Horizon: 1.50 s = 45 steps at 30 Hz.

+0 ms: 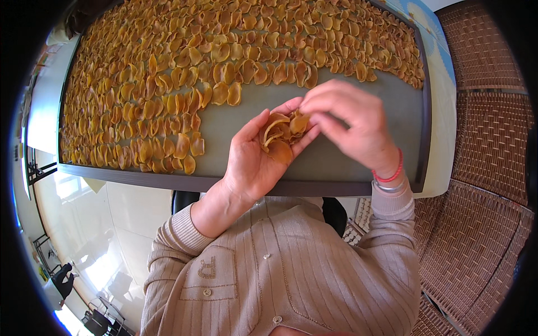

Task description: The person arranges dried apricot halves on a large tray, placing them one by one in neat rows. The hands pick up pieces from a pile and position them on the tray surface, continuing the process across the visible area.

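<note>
My left hand (pixel 254 155) is palm up and cupped around a small pile of dried, amber-brown slices (pixel 277 132), thin and curled. Over the pile, my right hand (pixel 346 119) pinches at a slice (pixel 299 122) on its upper right edge; whether that slice is lifted free cannot be told. Both hands are above a large dark-framed tray (pixel 353 168) with a grey-green surface. Rows of similar slices (pixel 168 88) cover its far side and left part, many standing on edge. The nearest row end lies left of my left hand.
The tray rests on a table with a pale patterned cloth (pixel 439 126). Woven brown screen panels (pixel 466 235) stand close on the right. Shiny floor tiles (pixel 126 210) show at the left, with a dark chair (pixel 98 321) farther off. Something dark (pixel 77 17) sits past the tray's far left corner.
</note>
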### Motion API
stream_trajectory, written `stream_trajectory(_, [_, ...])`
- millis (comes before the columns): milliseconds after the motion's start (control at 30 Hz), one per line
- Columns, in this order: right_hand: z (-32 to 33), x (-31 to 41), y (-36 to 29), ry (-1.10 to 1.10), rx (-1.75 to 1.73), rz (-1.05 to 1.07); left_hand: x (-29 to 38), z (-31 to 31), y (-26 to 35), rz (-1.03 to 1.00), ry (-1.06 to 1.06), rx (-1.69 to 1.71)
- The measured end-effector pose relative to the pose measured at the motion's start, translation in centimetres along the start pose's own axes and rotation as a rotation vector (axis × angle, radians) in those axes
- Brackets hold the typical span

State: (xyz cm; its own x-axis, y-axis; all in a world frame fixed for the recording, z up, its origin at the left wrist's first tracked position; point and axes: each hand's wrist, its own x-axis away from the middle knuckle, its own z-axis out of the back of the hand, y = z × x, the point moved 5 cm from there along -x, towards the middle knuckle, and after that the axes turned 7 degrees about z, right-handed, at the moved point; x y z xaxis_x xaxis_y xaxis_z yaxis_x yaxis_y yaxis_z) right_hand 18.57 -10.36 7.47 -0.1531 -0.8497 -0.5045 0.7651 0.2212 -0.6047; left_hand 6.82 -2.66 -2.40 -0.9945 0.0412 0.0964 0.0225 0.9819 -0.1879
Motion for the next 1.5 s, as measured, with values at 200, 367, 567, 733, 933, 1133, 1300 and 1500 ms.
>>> stream_trajectory(200, [4.0, 0.7, 4.3, 0.143, 0.052, -0.283, 0.0, -1.4, -0.2, -0.038, 0.208, -0.195])
stream_trajectory(367, [2.7, 1.2, 6.2, 0.05, 0.164, -0.223, -0.1, -1.1, -0.2, -0.019, 0.191, -0.19])
stream_trajectory(567, [2.0, 1.5, 7.4, -0.027, 0.244, -0.201, 0.0, -1.1, -0.2, -0.02, 0.187, -0.208])
stream_trajectory(733, [2.0, 1.5, 7.3, 0.037, 0.243, -0.234, 0.0, -1.2, -0.2, -0.02, 0.185, -0.221])
stream_trajectory(933, [2.3, 2.1, 7.1, -0.022, 0.261, -0.347, 0.0, -1.2, -0.2, -0.025, 0.182, -0.224])
stream_trajectory(1133, [1.3, 2.3, 7.2, -0.062, 0.282, -0.374, 0.1, -1.1, -0.1, -0.033, 0.197, -0.229])
stream_trajectory(1300, [1.1, 2.3, 7.4, -0.066, 0.298, -0.369, 0.1, -1.2, -0.2, -0.034, 0.201, -0.229])
stream_trajectory(1500, [1.1, 2.3, 7.5, -0.057, 0.303, -0.372, 0.1, -1.2, -0.2, -0.031, 0.193, -0.227])
